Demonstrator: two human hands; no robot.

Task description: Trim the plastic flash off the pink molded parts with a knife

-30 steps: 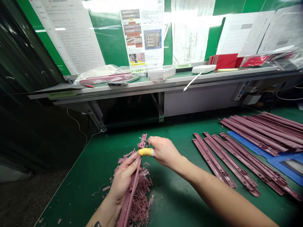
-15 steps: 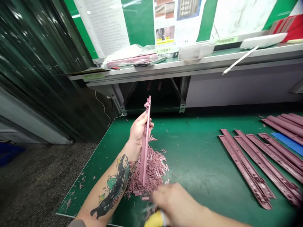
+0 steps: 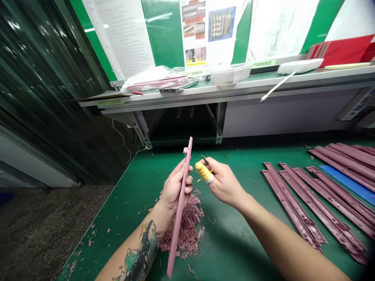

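My left hand (image 3: 175, 185) is wrapped round a long, narrow pink plastic strip (image 3: 179, 210), which stands tilted with its far end up and a small tab near that end. To the right of the strip, and apart from it, my right hand (image 3: 227, 181) is closed on a small knife (image 3: 204, 160); only its dark pointed blade shows, the rest hidden in the fingers. The right thumb wears a yellow wrapping (image 3: 203, 171) with a white band. Under the left hand lies a heap of pink plastic shavings (image 3: 189, 230).
Several similar pink strips (image 3: 295, 207) lie in rows on the right of the green table (image 3: 234, 242), near a blue sheet (image 3: 348, 181). A shelf (image 3: 249, 88) across the back carries a clear plastic box (image 3: 230, 74), a bagged pink part (image 3: 158, 82) and a white device (image 3: 299, 66).
My right hand has risen from the bottom edge to beside the strip, and the knife blade now shows. The strip has turned in my left hand, showing its smooth side. The view has shifted slightly.
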